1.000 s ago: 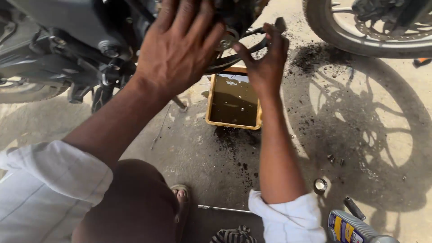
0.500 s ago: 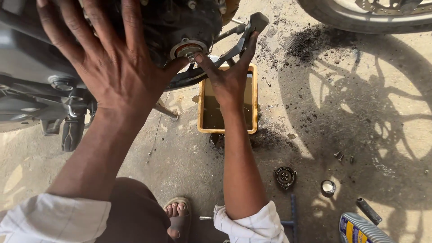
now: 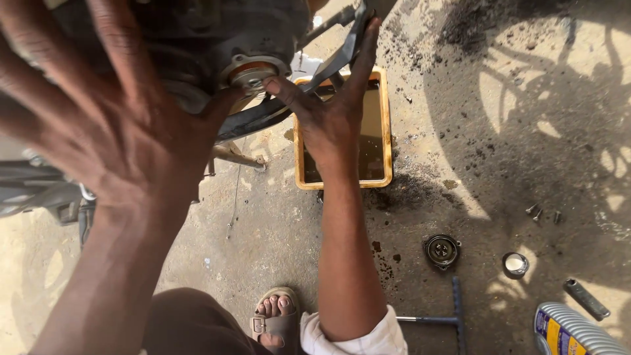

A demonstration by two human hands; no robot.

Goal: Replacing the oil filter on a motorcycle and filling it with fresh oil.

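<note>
At the far left, the dark underside of a motorcycle engine [image 3: 217, 39] fills the top of the view, with a round metal fitting [image 3: 252, 71] ringed in orange on its lower face. Just right of it, a rectangular yellow-rimmed drain tray [image 3: 388, 131] sits on the stained concrete floor [image 3: 276, 243], holding dark brown oil; a black pipe [image 3: 282, 115] and a black bar [image 3: 351, 39] cross above it. Oil spots and black grit scatter around the tray's right side. Further right on the floor lie a round black ribbed part [image 3: 442, 250], then a small shiny cap [image 3: 515, 264], a few loose bolts [image 3: 539, 212], and a short dark metal tool [image 3: 586, 300]. A blue T-shaped wrench [image 3: 453, 315] lies near the bottom. In the bottom right corner, a grey ridged bottle [image 3: 572, 332] shows a blue and yellow label at its left end. A sandalled foot [image 3: 276, 315] rests at the bottom centre.

The left hand [image 3: 125, 151] is spread wide open, fingers splayed, pressed flat against the engine's side and blocking much of it from view; it grips nothing. The right hand [image 3: 328, 121] is also open, reaching over the tray: its thumb touches the round fitting while its fingers stretch up along the black bar. The two hands are apart, either side of the fitting.
</note>
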